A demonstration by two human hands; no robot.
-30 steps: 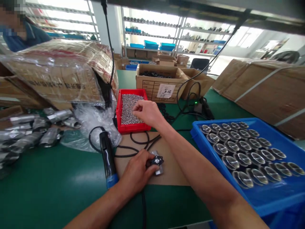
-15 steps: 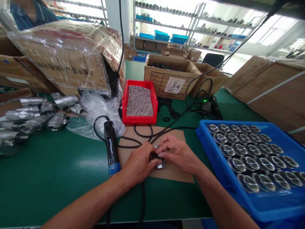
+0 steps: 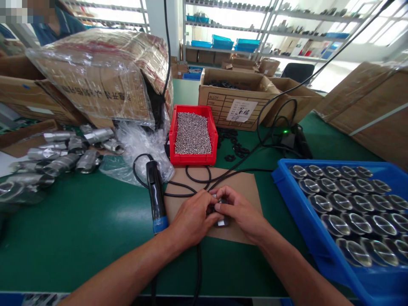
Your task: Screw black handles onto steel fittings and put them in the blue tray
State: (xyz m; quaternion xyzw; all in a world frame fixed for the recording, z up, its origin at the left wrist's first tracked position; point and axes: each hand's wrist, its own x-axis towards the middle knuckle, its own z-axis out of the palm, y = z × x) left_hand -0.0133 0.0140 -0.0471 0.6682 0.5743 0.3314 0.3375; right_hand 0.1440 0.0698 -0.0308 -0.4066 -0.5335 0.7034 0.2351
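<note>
Over a flat sheet of brown cardboard, my two hands meet around a small metal fitting with a dark part on it. My left hand is closed on the fitting from the left, thumb and fingers pinched. From the right, my right hand pinches at the same piece with thumb and forefinger. The fingers cover most of it, so its full shape is hidden. Left of my left hand lies a black handheld power screwdriver with a blue band, its cord looping behind the hands.
A red bin of tiny metal pieces stands behind the cardboard. On the right, a blue tray holds rows of round metal parts. Metal fittings and a plastic bag lie left. Cardboard boxes stand behind; a person is at far left.
The view has shifted slightly left, so things appear farther right. My right fingers have closed in around the fitting, and both hands stay over the cardboard.
</note>
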